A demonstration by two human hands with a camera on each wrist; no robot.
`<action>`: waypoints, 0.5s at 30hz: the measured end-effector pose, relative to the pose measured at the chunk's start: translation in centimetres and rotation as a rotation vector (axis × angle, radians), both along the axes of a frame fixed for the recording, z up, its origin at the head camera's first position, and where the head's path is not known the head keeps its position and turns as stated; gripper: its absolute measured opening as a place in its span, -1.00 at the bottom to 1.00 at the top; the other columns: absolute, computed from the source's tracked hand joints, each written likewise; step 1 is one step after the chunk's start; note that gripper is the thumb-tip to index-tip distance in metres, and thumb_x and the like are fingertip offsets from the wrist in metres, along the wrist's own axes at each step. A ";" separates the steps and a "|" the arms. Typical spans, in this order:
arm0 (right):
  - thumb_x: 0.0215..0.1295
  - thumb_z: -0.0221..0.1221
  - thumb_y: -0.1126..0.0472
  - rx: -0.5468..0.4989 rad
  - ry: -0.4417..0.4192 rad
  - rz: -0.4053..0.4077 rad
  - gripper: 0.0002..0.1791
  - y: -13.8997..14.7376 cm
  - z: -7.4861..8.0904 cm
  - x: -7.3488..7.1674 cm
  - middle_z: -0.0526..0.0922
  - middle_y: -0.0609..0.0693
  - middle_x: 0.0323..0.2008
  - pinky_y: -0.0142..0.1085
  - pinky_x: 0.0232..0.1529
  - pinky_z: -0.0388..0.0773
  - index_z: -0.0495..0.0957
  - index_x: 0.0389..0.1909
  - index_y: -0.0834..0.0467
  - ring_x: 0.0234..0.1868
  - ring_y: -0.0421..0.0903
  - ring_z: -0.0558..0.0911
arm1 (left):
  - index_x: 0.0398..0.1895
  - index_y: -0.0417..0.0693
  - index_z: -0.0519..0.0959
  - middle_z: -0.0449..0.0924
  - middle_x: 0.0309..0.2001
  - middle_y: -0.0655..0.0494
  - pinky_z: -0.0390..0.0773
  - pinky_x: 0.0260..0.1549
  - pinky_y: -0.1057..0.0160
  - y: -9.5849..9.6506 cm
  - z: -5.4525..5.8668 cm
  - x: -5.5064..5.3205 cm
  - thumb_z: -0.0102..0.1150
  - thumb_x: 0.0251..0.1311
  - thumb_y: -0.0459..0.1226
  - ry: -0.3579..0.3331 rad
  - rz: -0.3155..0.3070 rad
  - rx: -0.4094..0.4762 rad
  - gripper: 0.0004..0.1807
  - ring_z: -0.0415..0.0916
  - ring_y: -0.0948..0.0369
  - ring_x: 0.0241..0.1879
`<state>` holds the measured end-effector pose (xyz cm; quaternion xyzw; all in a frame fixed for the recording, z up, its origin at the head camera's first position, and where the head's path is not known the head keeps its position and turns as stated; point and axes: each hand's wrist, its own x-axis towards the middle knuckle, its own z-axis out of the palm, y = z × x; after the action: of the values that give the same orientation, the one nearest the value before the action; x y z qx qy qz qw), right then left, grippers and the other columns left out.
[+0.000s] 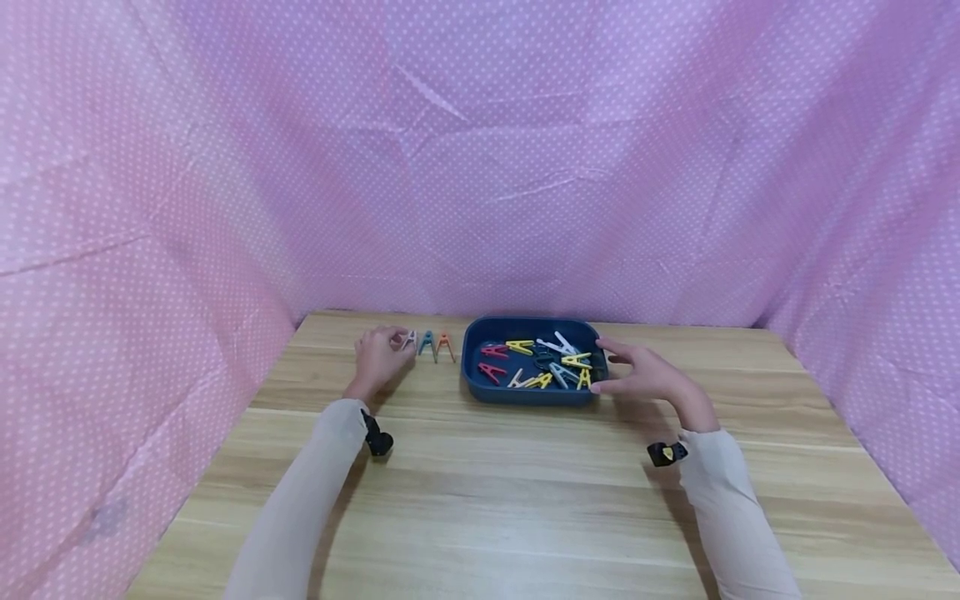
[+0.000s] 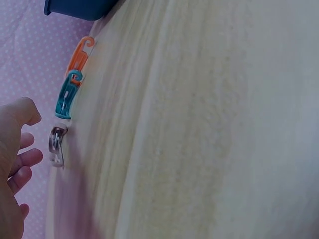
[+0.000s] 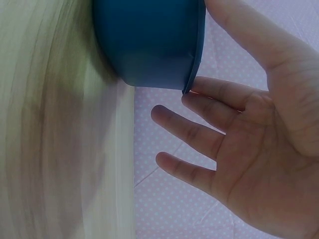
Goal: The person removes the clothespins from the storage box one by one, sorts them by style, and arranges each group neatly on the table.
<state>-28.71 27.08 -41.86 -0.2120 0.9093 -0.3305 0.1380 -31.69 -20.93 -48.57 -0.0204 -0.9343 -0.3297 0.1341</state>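
At the table's back left, three clothespins stand in a row: a pale one [image 1: 409, 339], a teal one [image 1: 427, 341] and an orange one [image 1: 446, 345]. My left hand [image 1: 381, 357] is just left of the pale clothespin [image 2: 57, 145]. In the left wrist view its loosely bent fingers hold nothing, with a gap between them and that clothespin. A dark blue bin [image 1: 534, 398] holds several loose clothespins, among them red [image 1: 492, 372], yellow [image 1: 576, 360] and light blue ones. At the bin's right end, my right hand [image 1: 643, 375] has its fingers spread; some fingertips touch the rim [image 3: 192, 74].
The wooden table [image 1: 480, 483] runs on in front of the bin and to its right. A pink dotted cloth [image 1: 525, 208] hangs behind the table and on both sides. Each wrist wears a small black camera [image 1: 379, 442].
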 end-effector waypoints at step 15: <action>0.20 0.41 -0.15 0.008 0.014 -0.002 0.07 0.1 -0.1 0.0 0.16 0.30 0.56 0.25 0.39 0.29 0.11 0.58 0.22 0.47 0.35 0.31 | 0.05 -0.25 0.68 0.72 -0.08 -0.20 0.20 0.22 -0.25 3.9 2.6 -0.2 0.39 0.20 -0.21 0.121 -0.102 0.006 -0.60 0.50 -0.13 0.00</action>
<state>-28.73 27.19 -41.93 -0.2127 0.9118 -0.3255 0.1323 -31.92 -17.04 -46.01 -0.0872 -0.9213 -0.3370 0.1733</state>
